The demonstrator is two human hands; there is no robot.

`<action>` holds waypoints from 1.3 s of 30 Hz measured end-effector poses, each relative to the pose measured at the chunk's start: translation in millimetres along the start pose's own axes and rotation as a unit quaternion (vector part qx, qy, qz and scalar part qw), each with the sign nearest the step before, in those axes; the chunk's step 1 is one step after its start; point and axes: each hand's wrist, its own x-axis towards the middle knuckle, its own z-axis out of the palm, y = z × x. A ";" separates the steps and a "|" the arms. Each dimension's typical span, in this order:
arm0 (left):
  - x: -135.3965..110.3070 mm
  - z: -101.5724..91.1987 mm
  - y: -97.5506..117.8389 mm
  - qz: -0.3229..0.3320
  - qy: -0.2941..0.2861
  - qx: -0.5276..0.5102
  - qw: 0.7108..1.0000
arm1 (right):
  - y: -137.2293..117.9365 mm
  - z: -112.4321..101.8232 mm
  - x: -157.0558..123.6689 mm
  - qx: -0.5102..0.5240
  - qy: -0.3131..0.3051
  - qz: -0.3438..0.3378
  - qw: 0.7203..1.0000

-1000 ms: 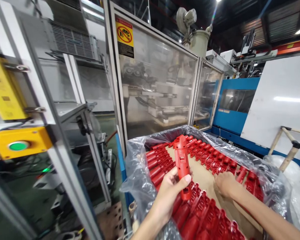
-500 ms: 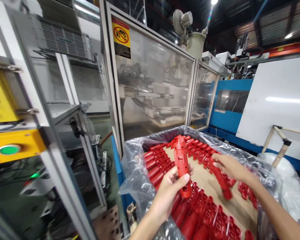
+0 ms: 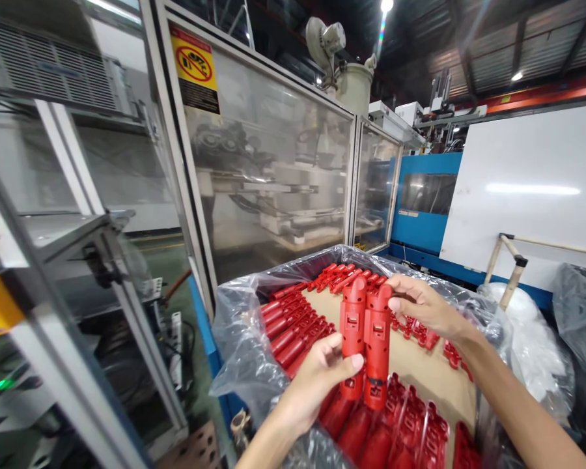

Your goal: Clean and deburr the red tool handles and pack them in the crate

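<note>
My left hand [image 3: 322,376] is closed around the lower part of a red plastic housing part [image 3: 352,326], held upright above the box. My right hand [image 3: 420,303] grips the top of a second red housing part [image 3: 377,345], upright and pressed side by side against the first. Both parts hang over a box lined with a clear plastic bag [image 3: 244,365]. Rows of several more red parts [image 3: 293,326] lie on a brown cardboard sheet [image 3: 420,365] inside it.
A glass-panelled machine guard [image 3: 273,169] with a yellow warning sign [image 3: 194,65] stands just behind the box. A blue machine [image 3: 420,202] and a white board [image 3: 532,189] are at the right. An aluminium frame [image 3: 78,312] and cables are on the left. A wooden stand [image 3: 510,273] rises beside plastic bags.
My right hand picked a red part out of the box and brought it up beside the one in my left hand. The view has swung to the right.
</note>
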 end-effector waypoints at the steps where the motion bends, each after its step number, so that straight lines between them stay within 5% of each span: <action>1: -0.1 -0.1 -0.1 0.000 -0.002 0.002 1.000 | 0.4 -0.4 -0.1 0.005 0.002 -0.002 1.000; 22: -1.3 0.4 3.3 -0.007 -0.026 -0.005 1.000 | 15.0 -1.3 3.7 0.105 0.012 0.005 0.994; 28: -0.7 -3.3 2.2 -0.035 0.005 -0.033 0.999 | 18.5 4.0 5.7 0.118 0.045 0.007 0.992; 39: -0.7 0.6 6.7 -0.041 -0.006 -0.036 0.999 | 3.9 13.3 -2.6 0.041 0.069 -0.031 0.996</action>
